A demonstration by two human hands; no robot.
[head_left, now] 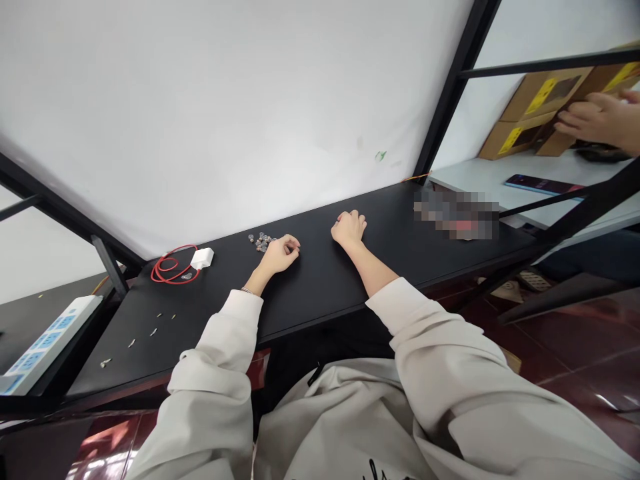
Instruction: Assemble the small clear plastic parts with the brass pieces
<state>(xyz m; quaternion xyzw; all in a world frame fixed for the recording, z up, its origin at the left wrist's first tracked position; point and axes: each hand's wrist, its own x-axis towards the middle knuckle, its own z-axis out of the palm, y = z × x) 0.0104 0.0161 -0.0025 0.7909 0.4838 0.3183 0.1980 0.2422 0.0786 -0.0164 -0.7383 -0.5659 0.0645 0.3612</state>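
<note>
My left hand (281, 255) rests low over the black tabletop (310, 287), thumb and fingers curled together. Whatever lies between those fingertips, if anything, is too small to make out. Right beside it, on its far left side, is a loose cluster of small clear pieces with coppery bits (261, 241), partly covered by the hand. My right hand (349, 228) is a short way to the right, its knuckles up and its fingers bent under toward the table. The palm is turned away, so its contents are hidden.
A white charger plug (203, 258) with a coiled red cable (167, 269) lies at the left. Small scraps (132, 343) are scattered nearer. A blurred-out item (456, 215) sits at the right end. Beyond the black frame are another person's hand (600, 120), cardboard boxes (543, 100) and a phone (543, 185).
</note>
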